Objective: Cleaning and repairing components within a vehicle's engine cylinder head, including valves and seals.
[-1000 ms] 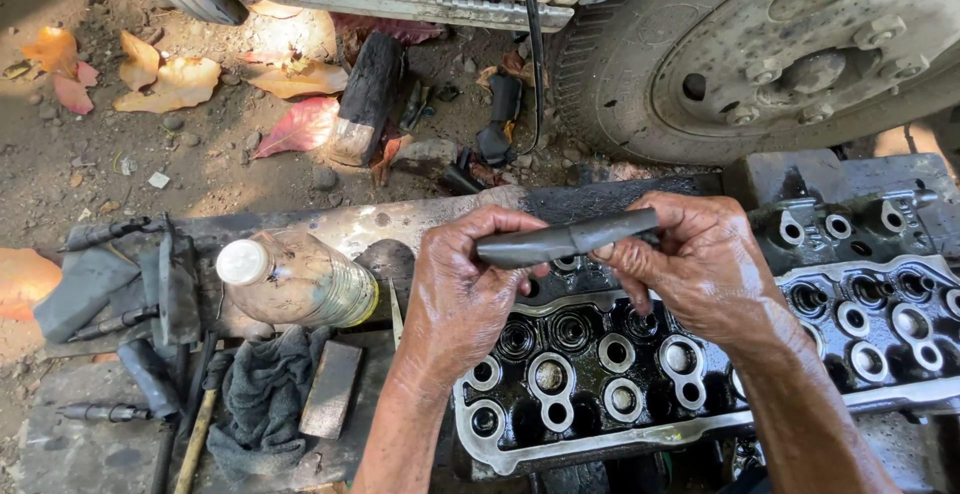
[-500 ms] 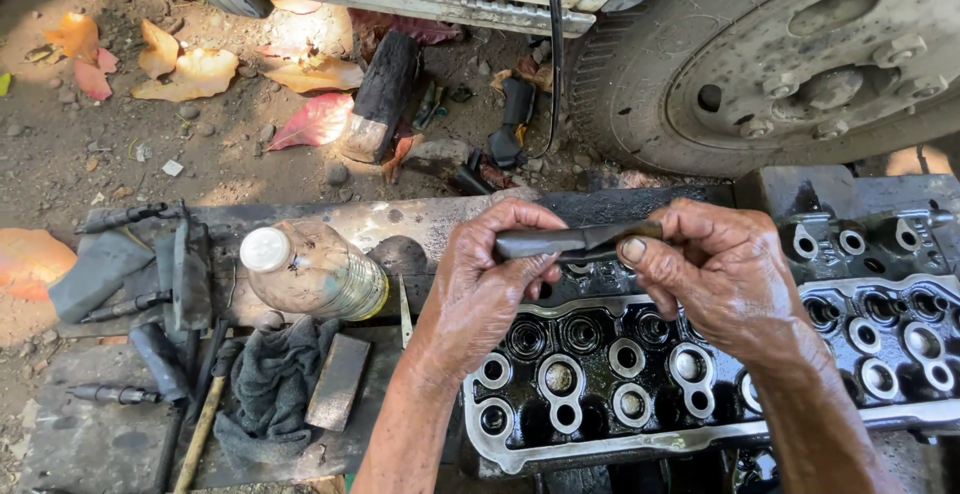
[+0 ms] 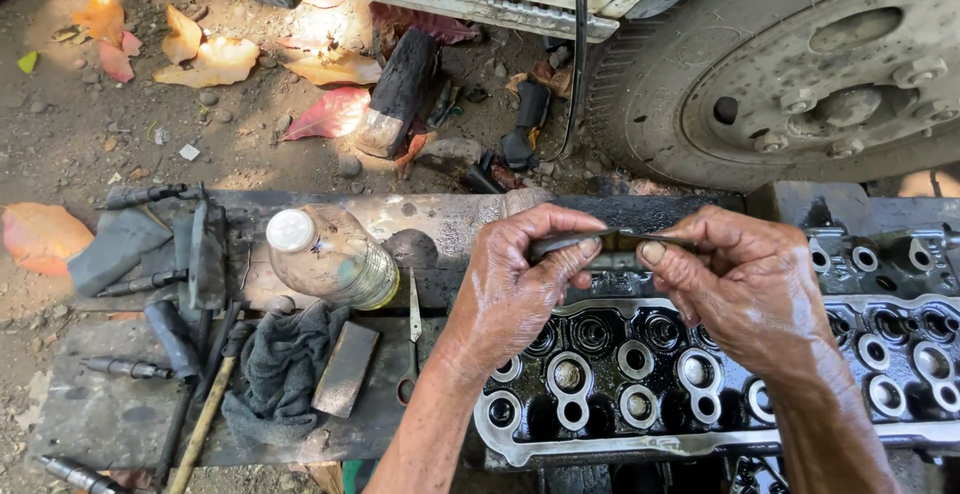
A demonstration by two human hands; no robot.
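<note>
Both hands were closed on a short dark metal rod (image 3: 612, 244), held level between them above the greasy cylinder head (image 3: 640, 374). The left hand (image 3: 520, 284) pinched one end with thumb and curled fingers, and the right hand (image 3: 745, 289) gripped the other end, its thumb pressed along the top. The rod looked like a pin or a small shaft, though the fingers hid most of it and its ends could not be made out.

Beneath the hands the cylinder head lay on the dark, oil-stained wooden desk (image 3: 110, 414), its round ports and oval openings facing up. Just left of the left wrist a pair of thin scissors (image 3: 411, 339) lay on the boards, next to a flat grey sharpening stone (image 3: 345, 369) resting on a crumpled dark rag (image 3: 280, 369). A clear plastic bottle (image 3: 325, 257) with a white cap lay on its side near them, holding some yellowish liquid. Several dark injector-like parts (image 3: 145, 197) and a wooden-handled tool (image 3: 205, 424) lay at the far left of the desk.

Beyond the desk, on the dirt ground (image 3: 60, 124), dry fallen leaves (image 3: 205, 59) were scattered, and a vehicle wheel (image 3: 800, 64) stood at the upper right.
</note>
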